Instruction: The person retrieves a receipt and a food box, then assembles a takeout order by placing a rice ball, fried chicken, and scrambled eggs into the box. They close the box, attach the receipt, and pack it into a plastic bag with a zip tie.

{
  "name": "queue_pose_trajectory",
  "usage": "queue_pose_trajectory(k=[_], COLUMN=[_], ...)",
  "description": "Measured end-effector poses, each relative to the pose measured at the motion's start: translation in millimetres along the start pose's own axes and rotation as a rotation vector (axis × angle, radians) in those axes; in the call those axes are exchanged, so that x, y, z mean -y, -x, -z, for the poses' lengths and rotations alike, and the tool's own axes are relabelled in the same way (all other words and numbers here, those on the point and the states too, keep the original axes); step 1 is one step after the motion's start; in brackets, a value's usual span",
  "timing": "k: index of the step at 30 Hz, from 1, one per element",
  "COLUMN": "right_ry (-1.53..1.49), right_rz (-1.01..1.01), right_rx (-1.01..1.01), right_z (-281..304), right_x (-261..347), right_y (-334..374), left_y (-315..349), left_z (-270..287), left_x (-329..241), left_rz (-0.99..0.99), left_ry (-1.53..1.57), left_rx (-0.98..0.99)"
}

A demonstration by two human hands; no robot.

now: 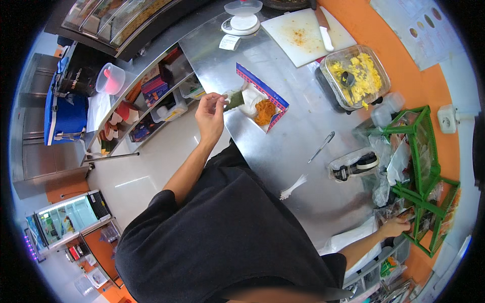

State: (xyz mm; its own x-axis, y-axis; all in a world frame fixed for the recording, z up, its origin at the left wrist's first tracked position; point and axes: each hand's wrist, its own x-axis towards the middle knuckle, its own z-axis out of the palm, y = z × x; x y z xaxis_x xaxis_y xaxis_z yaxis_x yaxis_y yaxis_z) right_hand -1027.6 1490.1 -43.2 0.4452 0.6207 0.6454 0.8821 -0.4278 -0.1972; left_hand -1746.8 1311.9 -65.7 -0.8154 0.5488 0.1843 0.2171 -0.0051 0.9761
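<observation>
While the left hand point(210, 119) holds one green packet point(234, 100) over the left edge of one open box point(272, 94), its thumb and fingertips are pinched together on the packet's edge. The right hand point(395, 227) is at the lower part of one green rack point(427, 146); whether its fingers are apart or closed on anything I cannot tell.

Inside the box are one white mound point(251, 99) and one orange portion point(264, 112). Counted around it: one pen point(321, 147), one bunch of white strips point(293, 187), one tape dispenser point(355, 165), one scale point(243, 24), one board point(285, 36) with one knife point(327, 40), and one tub point(327, 70) of yellow food point(365, 73) with one dark spoon point(347, 79).

The table point(290, 144) is shiny metal, beside an orange wall point(389, 48); crowded shelves point(154, 91), a pale floor point(136, 174) and a lit fridge point(65, 222) lie to the left.

The black shirt point(222, 232) hides part of the table, the rack's plastic-wrapped contents are hard to make out, and a pan point(286, 4) is cut off at the top.
</observation>
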Motion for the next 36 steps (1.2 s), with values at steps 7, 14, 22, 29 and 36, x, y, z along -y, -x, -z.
queue_pose_trajectory(k=[7,14,22,29,36], right_ry=[-0.937,-1.098,-0.843,-0.845,-0.698], right_rz=[0.059,0.917,0.712,0.684,0.765], right_rx=[0.53,0.504,0.349,0.546,0.323], right_z=[145,173,133,135,127], right_x=[203,461,534,531,542], right_y=[184,288,335,328,327], left_y=[-1,-94,-160,-131,-123], left_z=[1,-30,-34,-61,-29], left_x=[-16,10,49,89,65], left_rz=[0.123,-0.303,-0.097,-0.57,-0.551], left_ry=[0.044,-0.018,0.079,0.17,-0.157], left_rx=[0.322,0.73,1.137,1.132,0.863])
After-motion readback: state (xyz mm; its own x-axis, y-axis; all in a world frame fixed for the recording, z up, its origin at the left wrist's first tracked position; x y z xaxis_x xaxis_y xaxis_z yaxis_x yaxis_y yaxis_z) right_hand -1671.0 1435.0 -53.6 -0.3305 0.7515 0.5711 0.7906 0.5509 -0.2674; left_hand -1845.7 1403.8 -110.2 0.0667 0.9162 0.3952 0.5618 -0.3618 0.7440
